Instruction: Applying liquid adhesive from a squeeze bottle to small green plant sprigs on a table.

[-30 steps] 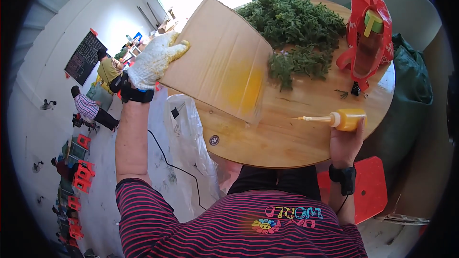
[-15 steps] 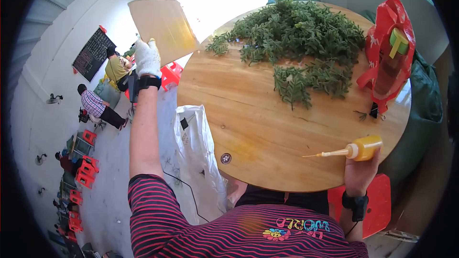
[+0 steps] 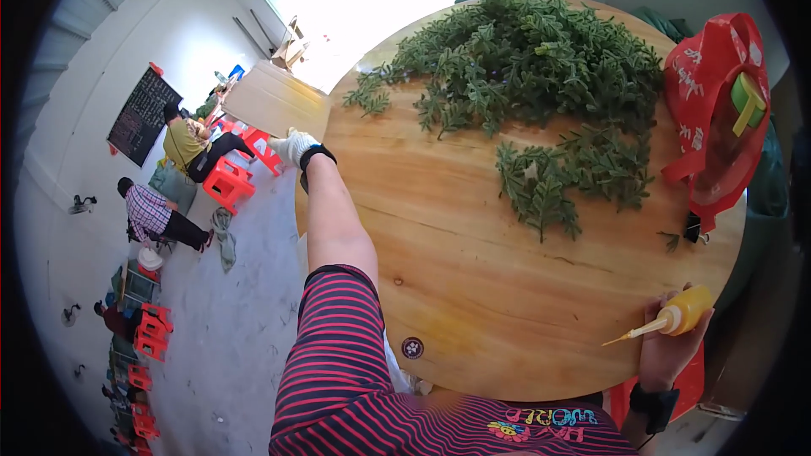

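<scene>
My left hand (image 3: 294,149), in a white knit glove, reaches out past the left edge of the round wooden table (image 3: 456,287). It grips the lower edge of a flat brown cardboard sheet (image 3: 274,101) with a yellowish stain; its fingertips are partly hidden. Near the table's right front edge, my bare right hand (image 3: 672,355) is wrapped round a squeeze bottle (image 3: 694,308) of yellow liquid. The bottle lies tilted, its thin nozzle pointing left and down over the wood. Green artificial fir sprigs (image 3: 541,67) are heaped at the far side, with a smaller bunch (image 3: 545,190) nearer me.
On the table's right stands a red bag (image 3: 718,118) with a green-lidded container (image 3: 748,103) in it and a black binder clip (image 3: 694,228) beside it. To the left, people sit by red stools (image 3: 228,184) near a blackboard (image 3: 145,116).
My left arm has swung right and the cardboard is lower and flatter. The right hand keeps the bottle, now tipped further down. My view has shifted, and the table appears larger.
</scene>
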